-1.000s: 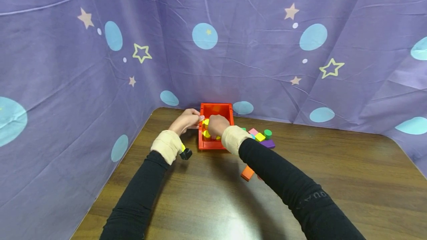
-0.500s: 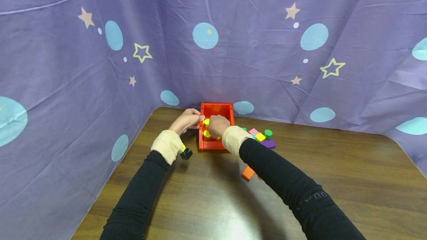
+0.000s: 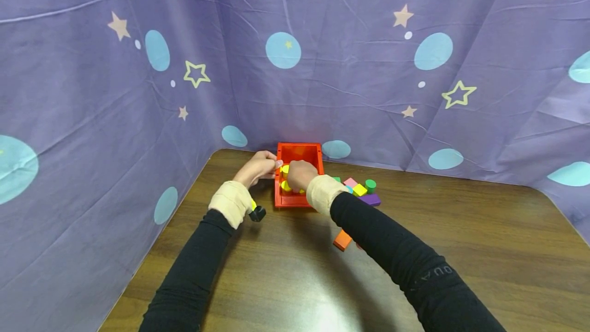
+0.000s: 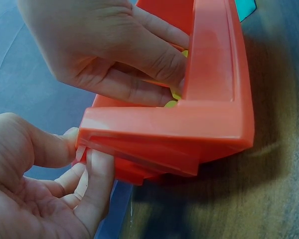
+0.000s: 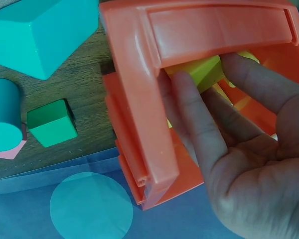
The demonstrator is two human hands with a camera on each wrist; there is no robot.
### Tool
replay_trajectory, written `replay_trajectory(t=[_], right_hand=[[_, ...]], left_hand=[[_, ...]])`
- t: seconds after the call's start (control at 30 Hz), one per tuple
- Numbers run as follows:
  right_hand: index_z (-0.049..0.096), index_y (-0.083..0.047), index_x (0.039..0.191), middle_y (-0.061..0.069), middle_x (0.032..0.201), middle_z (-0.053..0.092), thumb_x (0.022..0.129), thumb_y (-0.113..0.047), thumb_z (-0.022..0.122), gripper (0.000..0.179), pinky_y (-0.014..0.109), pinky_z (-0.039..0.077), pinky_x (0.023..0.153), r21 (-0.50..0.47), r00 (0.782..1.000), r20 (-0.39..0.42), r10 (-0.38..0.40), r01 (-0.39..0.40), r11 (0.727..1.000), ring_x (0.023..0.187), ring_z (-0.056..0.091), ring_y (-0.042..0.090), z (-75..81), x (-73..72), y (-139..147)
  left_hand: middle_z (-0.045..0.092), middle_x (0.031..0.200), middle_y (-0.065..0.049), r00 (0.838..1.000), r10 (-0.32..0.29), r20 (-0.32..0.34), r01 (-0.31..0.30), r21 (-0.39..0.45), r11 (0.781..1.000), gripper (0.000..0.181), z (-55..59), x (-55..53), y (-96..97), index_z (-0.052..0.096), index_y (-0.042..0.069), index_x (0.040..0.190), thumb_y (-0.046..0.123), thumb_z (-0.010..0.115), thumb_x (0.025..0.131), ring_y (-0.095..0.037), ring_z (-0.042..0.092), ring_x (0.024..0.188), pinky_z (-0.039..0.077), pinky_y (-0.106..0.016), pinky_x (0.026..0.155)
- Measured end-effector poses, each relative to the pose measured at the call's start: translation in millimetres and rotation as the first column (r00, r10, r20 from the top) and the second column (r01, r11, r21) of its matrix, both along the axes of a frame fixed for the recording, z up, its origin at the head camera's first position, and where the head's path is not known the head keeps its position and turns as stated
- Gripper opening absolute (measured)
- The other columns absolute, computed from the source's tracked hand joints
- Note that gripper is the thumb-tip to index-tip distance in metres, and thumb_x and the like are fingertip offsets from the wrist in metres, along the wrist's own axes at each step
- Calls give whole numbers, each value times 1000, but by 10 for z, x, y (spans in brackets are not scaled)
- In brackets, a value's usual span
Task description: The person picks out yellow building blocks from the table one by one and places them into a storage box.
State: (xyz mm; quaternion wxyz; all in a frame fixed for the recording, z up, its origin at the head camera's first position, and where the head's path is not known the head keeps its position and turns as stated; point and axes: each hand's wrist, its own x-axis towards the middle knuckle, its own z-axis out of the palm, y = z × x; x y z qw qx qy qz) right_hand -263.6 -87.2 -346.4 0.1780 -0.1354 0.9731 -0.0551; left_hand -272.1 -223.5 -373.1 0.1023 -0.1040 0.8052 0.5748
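Note:
A red plastic bin (image 3: 298, 203) stands at the far edge of the table, with several yellow blocks (image 3: 286, 186) inside. My left hand (image 3: 258, 168) pinches the bin's left edge; in the left wrist view the thumb lies against the lip and fingers reach under it. My right hand (image 3: 301, 174) is down inside the bin. From the right wrist view, its thumb and fingers hold a yellow block (image 5: 207, 72) close beneath the bin's rim (image 5: 219, 32). Part of that block is hidden by the fingers and rim.
Right of the bin lie a green cylinder (image 3: 370, 185), a yellow block (image 3: 359, 189), a pink block (image 3: 350, 182) and a purple block (image 3: 371, 199). An orange block (image 3: 342, 240) lies nearer, beside the right sleeve (image 3: 392, 250). A purple curtain (image 3: 359, 117) hangs behind the table.

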Motion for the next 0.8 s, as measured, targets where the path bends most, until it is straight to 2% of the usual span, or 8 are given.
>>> replay_trajectory(t=[0.03, 0.17, 0.23, 0.27, 0.5, 0.8], right_hand=[[69, -7, 103, 5, 88, 61, 87, -3, 73, 16, 25, 44, 56, 2, 1000, 4, 2, -2, 1000, 71, 51, 18, -107, -94, -10], [68, -7, 101, 5, 86, 59, 87, -3, 73, 15, 26, 43, 55, 15, 1000, 13, 7, -7, 1000, 70, 50, 18, -115, -112, -15], [68, -7, 100, 5, 85, 58, 87, -3, 73, 14, 26, 43, 55, 14, 1000, 8, 11, -11, 1000, 69, 49, 18, -113, -103, -11], [68, -7, 100, 6, 85, 59, 88, -3, 72, 13, 25, 43, 56, 15, 1000, 4, 10, -10, 1000, 70, 50, 18, -8, -11, 0], [67, -6, 98, 6, 84, 56, 87, -3, 74, 13, 26, 41, 56, 5, 999, -27, 19, -19, 1000, 70, 48, 18, 31, 55, 25], [66, -7, 99, 5, 83, 56, 88, -5, 74, 14, 26, 43, 56, 23, 1000, -14, 15, -15, 1000, 69, 48, 18, -1, 24, 17]], left_hand=[[52, 88, -3, 1000, 2, -1, -2, 1, 1000, 21, 0, -1, 2, 54, -4, 118, 9, 59, 102, -8, 54, 71, 56, -18, 65], [52, 88, -3, 1000, 9, -3, -9, 5, 1000, 22, -3, -6, 8, 53, -4, 119, 8, 59, 102, -8, 54, 71, 55, -16, 62], [53, 89, -3, 1000, 13, -2, -13, 4, 1000, 23, -3, -5, 11, 53, -5, 120, 9, 59, 102, -9, 55, 72, 55, -16, 62], [53, 89, -4, 1000, 15, -1, -15, 4, 1000, 24, -4, -5, 12, 52, -4, 120, 9, 59, 102, -9, 55, 72, 55, -16, 61], [53, 89, -4, 1000, 18, 3, -18, 2, 1000, 23, -5, -10, 13, 52, -4, 120, 9, 59, 102, -9, 54, 71, 55, -17, 61], [52, 87, -3, 1000, 27, 11, -27, 2, 1000, 23, -3, -7, 18, 51, -3, 119, 9, 59, 102, -8, 54, 69, 53, -15, 57]])
